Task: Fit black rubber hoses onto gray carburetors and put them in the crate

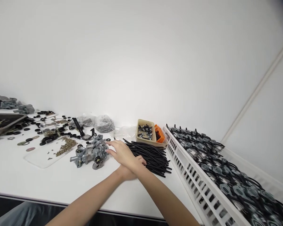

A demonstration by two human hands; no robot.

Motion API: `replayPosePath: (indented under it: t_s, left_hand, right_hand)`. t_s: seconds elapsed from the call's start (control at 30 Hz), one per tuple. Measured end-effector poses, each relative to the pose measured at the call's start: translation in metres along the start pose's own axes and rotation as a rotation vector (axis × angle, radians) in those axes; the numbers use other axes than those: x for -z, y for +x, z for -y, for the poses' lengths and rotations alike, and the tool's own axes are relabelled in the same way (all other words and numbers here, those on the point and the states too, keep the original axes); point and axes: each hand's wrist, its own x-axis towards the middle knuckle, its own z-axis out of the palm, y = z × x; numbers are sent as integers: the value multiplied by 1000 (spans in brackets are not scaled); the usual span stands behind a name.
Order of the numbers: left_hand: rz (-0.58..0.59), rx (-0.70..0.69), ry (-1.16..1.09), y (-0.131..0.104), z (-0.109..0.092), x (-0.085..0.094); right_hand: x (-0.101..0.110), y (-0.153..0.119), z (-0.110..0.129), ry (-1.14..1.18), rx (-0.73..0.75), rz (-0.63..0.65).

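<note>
My arms cross at the wrists above the white table. My right hand (119, 152) reaches left over my left wrist, thumb and fingers apart at the right edge of a cluster of grey metal carburetors (97, 152). Under my right wrist, my left hand (129, 172) points right, its fingertips at the near edge of a pile of black rubber tubes (153, 155). The right wrist hides most of that hand, so whether it grips a tube cannot be seen.
At the right, a long white crate (191, 171) holds rows of carburetors with black tubes. A beige tray (138, 135) and an orange basket (160, 131) stand behind the tubes. Brass parts (67, 146), black rings and plastic bags lie left; a grey tray (14, 121) sits far left.
</note>
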Motion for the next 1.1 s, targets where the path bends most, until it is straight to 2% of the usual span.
replayPosePath:
  t_s: [0.07, 0.13, 0.23, 0.3, 0.4, 0.6, 0.7, 0.77, 0.87, 1.0, 1.1]
  left_hand:
    - [16, -19, 25, 0, 3, -1]
    - [25, -32, 40, -1, 5, -1]
    - [32, -50, 52, -2, 6, 0]
    - [33, -63, 55, -1, 5, 1]
    - [5, -65, 51, 0, 2, 2]
    - [-122, -3, 19, 0, -9, 5]
    - [-195, 87, -23, 0, -11, 6]
    - [-236, 159, -59, 0, -10, 5]
    - [-261, 223, -261, 1, -9, 2]
    - [-231, 218, -712, 3, -11, -3]
    - [-274, 192, -762, 3, -13, -4]
  right_hand:
    - [-15, 22, -9, -21, 8, 70]
    - [-27, 32, -13, -1, 1, 83]
    - [-32, 32, -15, 37, -10, 13]
    - [-27, 25, -13, 55, -1, -53]
    - [-3, 11, -10, 99, 20, -188]
    - [78, -25, -5, 162, -31, -488]
    - [110, -50, -7, 114, -119, -523]
    - [121, -67, -12, 60, -194, -506]
    - [121, -90, -22, 32, -283, -508]
    - [100, -104, -28, 78, -339, -526]
    - [82, -103, -25, 121, -322, -534]
